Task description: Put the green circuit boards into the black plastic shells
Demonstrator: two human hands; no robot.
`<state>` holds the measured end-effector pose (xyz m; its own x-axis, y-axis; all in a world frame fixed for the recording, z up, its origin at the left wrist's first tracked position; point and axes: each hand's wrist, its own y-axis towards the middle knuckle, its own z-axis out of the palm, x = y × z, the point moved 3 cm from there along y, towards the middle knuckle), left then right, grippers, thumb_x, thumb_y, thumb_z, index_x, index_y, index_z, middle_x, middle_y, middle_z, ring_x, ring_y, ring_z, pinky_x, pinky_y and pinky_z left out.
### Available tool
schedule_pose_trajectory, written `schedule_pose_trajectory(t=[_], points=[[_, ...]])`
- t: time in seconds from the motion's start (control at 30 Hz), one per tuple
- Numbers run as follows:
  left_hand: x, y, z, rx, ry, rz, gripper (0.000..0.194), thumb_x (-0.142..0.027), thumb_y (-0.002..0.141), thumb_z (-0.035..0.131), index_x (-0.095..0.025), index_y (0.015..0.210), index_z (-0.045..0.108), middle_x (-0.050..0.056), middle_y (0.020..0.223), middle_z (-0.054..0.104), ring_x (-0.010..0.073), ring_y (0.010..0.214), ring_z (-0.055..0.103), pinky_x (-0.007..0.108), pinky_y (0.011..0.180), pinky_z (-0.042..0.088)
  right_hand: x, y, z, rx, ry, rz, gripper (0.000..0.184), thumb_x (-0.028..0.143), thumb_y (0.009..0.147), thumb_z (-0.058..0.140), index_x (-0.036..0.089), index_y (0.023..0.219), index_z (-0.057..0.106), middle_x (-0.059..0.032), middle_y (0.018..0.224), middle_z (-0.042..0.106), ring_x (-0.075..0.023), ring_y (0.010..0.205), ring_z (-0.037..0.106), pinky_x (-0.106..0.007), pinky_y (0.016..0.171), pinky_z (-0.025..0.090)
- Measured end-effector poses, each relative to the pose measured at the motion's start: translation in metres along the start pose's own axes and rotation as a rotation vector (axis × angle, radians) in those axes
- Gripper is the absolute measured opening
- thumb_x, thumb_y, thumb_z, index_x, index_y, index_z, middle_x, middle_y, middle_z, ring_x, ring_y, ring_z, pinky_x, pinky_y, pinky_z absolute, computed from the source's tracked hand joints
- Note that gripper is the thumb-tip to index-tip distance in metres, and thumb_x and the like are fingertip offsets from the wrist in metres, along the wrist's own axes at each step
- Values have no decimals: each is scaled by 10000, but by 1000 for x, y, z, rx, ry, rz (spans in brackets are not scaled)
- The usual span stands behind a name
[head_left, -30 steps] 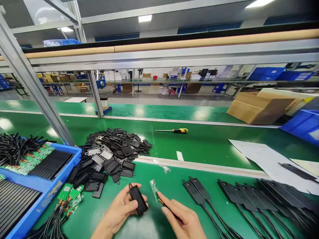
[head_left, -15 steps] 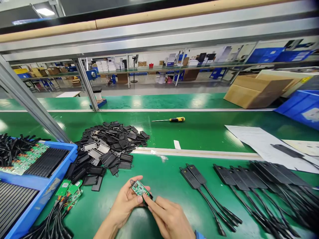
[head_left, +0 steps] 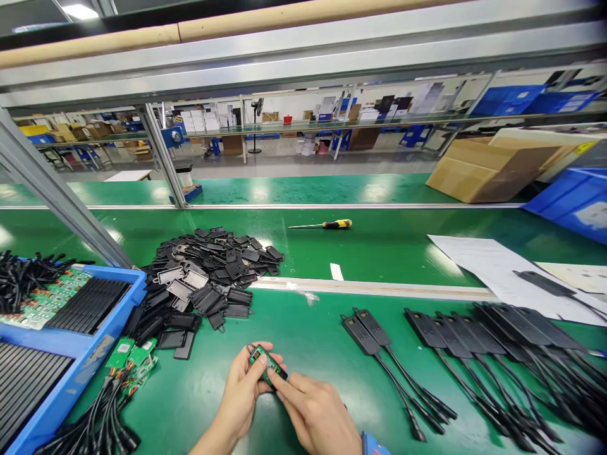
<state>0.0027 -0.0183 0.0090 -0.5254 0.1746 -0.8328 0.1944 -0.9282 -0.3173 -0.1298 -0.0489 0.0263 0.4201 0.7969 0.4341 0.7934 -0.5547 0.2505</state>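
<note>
My left hand (head_left: 244,385) is closed round a small green circuit board (head_left: 271,366) that sits in a black plastic case with a ring at its upper end. Its thumb presses on the board's face near a small display. My right hand (head_left: 317,407) is closed at the lower end, its index finger on the board and case edge; its other fingers are curled and partly hidden. Left of my hands lies a heap of black case halves (head_left: 213,265). Green boards with black cables (head_left: 118,354) rest nearer the tray. To the right are two black cased units with cables (head_left: 361,335).
A blue tray (head_left: 107,341) at left holds black strips and wired boards. More cased units (head_left: 455,335) lie in a row at right, near paper sheets (head_left: 478,265). Farther back are a yellow-black screwdriver (head_left: 336,224), a cardboard box (head_left: 474,170) and a blue bin (head_left: 573,199).
My left thumb has moved up from the board's lower edge onto its face. The board has tilted a little, and my right hand has shifted slightly left.
</note>
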Motion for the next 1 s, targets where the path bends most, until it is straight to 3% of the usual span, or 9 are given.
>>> schedule_pose_trajectory(t=[0.4,0.57,0.67,0.77,1.0], points=[[2,-1,0,-84,-8,66,332,-364,809,682,-132,1003,545,120,910,675,247,846,662,300,675,513,1,-2,6,30,28,54,372,141,920,395,267,1238,541,-24,798,637,-203,668,624,-293,577,392],[0,1,-4,-114,35,98,384,-399,819,663,-142,1061,512,138,980,678,254,880,662,308,693,515,-4,1,5,-19,281,169,292,217,932,444,250,1217,498,-6,795,614,-169,684,601,-257,607,394],[0,1,-6,-121,77,132,391,-415,854,615,-157,1112,476,152,1074,662,259,966,644,335,779,515,-13,4,3,-14,406,329,134,293,908,514,199,992,561,23,675,548,-137,597,526,-236,566,354],[1,-1,-6,-105,111,167,393,-426,877,581,-174,1144,442,151,1091,659,276,1040,621,382,859,501,-18,6,1,14,460,393,272,335,881,554,181,659,530,24,609,520,-119,571,463,-233,547,298],[2,-2,-4,-97,-6,160,358,-396,888,573,-175,1123,415,147,1013,682,298,1016,634,407,843,502,-22,7,18,8,864,537,348,427,826,587,143,624,592,12,525,537,-100,489,435,-217,496,298]])
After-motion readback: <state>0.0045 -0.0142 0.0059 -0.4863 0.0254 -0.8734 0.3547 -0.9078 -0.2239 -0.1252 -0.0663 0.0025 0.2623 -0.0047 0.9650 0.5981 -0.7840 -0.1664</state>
